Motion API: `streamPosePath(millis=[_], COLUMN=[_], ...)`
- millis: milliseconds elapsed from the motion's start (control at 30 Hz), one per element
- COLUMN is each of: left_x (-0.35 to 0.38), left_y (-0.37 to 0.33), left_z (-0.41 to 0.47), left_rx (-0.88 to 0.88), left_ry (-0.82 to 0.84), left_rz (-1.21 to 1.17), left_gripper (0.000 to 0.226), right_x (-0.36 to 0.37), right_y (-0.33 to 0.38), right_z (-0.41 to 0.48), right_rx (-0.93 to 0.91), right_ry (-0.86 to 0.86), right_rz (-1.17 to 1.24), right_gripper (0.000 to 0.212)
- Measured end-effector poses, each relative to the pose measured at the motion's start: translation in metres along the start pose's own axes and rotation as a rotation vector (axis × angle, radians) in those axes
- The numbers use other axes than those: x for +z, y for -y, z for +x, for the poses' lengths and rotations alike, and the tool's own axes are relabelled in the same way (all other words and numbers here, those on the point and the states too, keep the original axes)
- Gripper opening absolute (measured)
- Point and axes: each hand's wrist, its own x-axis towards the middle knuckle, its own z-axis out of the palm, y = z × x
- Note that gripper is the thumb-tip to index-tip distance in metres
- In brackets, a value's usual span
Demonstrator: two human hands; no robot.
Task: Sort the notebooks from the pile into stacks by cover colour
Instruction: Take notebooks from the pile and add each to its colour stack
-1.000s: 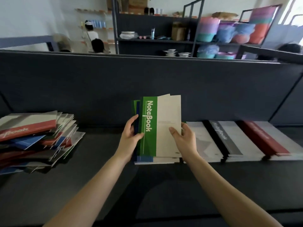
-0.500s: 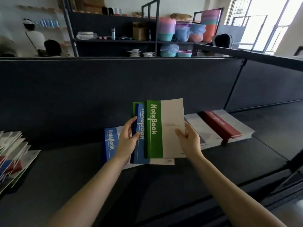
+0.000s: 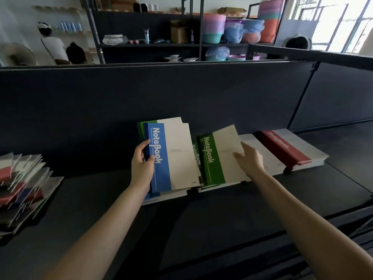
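Left hand (image 3: 142, 164) grips blue notebook (image 3: 161, 158) (spine upright); right hand (image 3: 250, 159) pinches green notebook (image 3: 212, 158), top tilted left.

Showing white lettering and pale halves on the blue notebook (image 3: 173, 158), the green notebook (image 3: 220, 156) and the red notebook (image 3: 282, 150); contrasting with the black table (image 3: 201, 219).

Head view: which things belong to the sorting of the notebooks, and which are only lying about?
Job: blue notebook in left hand; green notebook in right hand; red stack; mixed pile at the far left.
Lying about: plastic basins, plates and cardboard box on the back shelves; fan.
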Motion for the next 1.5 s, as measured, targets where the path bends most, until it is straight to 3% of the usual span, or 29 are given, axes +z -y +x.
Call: streamPosePath(millis=[300, 400, 533, 667, 833, 1033, 1133, 1333, 1500], left_x=[-0.021, -0.026, -0.03, -0.032, -0.036, -0.042, -0.052, -0.073, -0.09], left_y=[-0.003, -0.003, -0.001, -0.001, -0.003, 0.0, 0.002, 0.004, -0.002], left_z=[-0.005, -0.006, -0.009, -0.012, -0.016, -0.019, -0.022, -0.025, -0.024], left_rx=[-0.019, -0.021, -0.024, -0.039, -0.027, -0.02, -0.007, 0.011, 0.034], left_ry=[-0.061, -0.069, -0.07, -0.074, -0.079, -0.071, -0.092, -0.153, -0.221], left_rz=[0.015, 0.028, 0.035, 0.032, 0.014, -0.005, -0.004, -0.003, -0.046], left_gripper=[0.036, 0.033, 0.029, 0.025, 0.028, 0.031, 0.037, 0.045, 0.043], right_x=[0.031, 0.04, 0.049, 0.051, 0.056, 0.099, 0.114, 0.123, 0.124], right_y=[0.015, 0.011, 0.003, 0.006, 0.042, 0.084, 0.088, 0.099, 0.104], right_z=[0.012, 0.014, 0.015, 0.014, -0.011, -0.063, -0.074, -0.083, -0.074], right_rx=[-0.029, -0.069, -0.106, -0.156, -0.252, -0.201, -0.154, -0.188, -0.177], right_ry=[0.12, 0.164, 0.112, 0.095, 0.038, 0.425, 0.375, 0.304, 0.211], right_rz=[-0.118, -0.195, -0.267, -0.315, -0.091, 0.148, 0.29, 0.389, 0.436], right_gripper=[0.056, 0.047, 0.038, 0.05, 0.047, 0.066, 0.073, 0.05, 0.048])
